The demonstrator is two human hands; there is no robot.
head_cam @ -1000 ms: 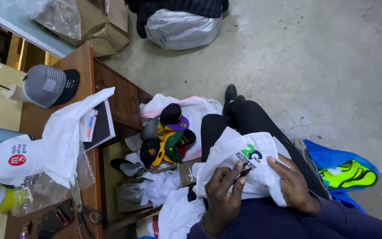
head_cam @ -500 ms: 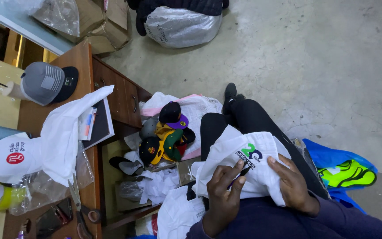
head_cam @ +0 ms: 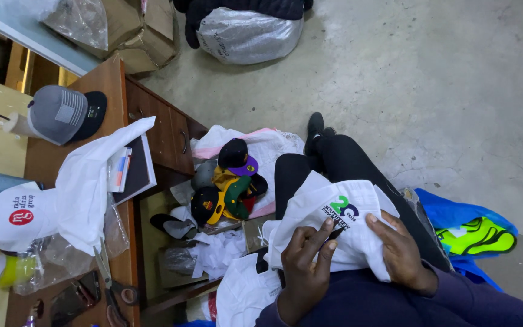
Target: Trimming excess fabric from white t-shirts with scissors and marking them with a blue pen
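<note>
A white garment (head_cam: 334,221) with a green and dark printed emblem lies across my lap. My left hand (head_cam: 307,257) pinches a small dark tool (head_cam: 336,234) against the cloth just below the emblem. My right hand (head_cam: 402,248) presses flat on the garment's right side and holds the cloth down. My dark trouser legs (head_cam: 340,160) stretch out under the garment toward the floor.
A wooden desk (head_cam: 116,91) stands at the left with a grey cap (head_cam: 62,114), a white cap (head_cam: 16,213), a white cloth (head_cam: 92,181), a notebook and scissors (head_cam: 111,284). A pile of coloured caps (head_cam: 228,188) lies on the floor by my legs. A blue bag (head_cam: 467,224) sits at right.
The view has shifted very slightly. Both hands stay on the white garment in the same places.
</note>
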